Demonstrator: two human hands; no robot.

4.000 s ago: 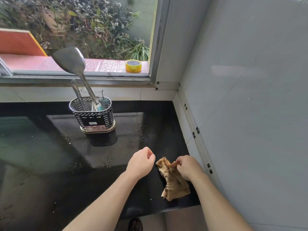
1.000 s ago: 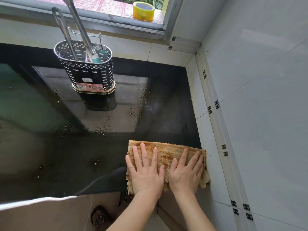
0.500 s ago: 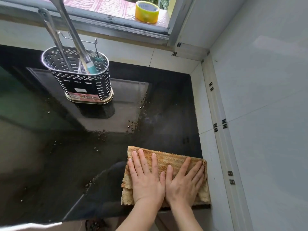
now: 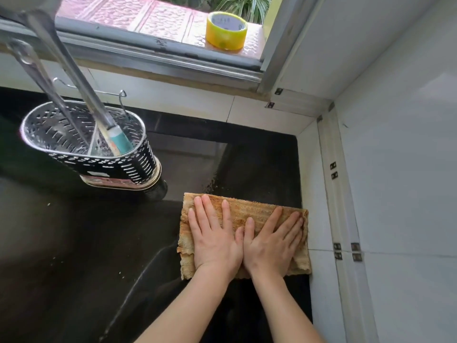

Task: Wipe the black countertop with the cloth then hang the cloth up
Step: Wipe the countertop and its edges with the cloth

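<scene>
Upper left of frame: perforated metal utensil holder (image 4: pixel 99 154) with a ladle handle (image 4: pixel 71 70) sticking out, standing on the black countertop (image 4: pixel 74 243). Lower centre: tan cloth (image 4: pixel 247 211) spread flat on the counter, its right edge touching the white tiled wall (image 4: pixel 395 194). Left hand (image 4: pixel 212 238) fingers spread, palm pressed flat on cloth; right hand (image 4: pixel 272 243) same, flat beside it, thumbs touching. Compared with half a second ago, cloth and both hands further up the counter, now close to the holder's base — forward wipe stroke under way. Droplets and specks left at lower left, so wiping likely not finished; hanging not yet begun. Top centre: yellow tape roll (image 4: pixel 226 30) on window ledge.
</scene>
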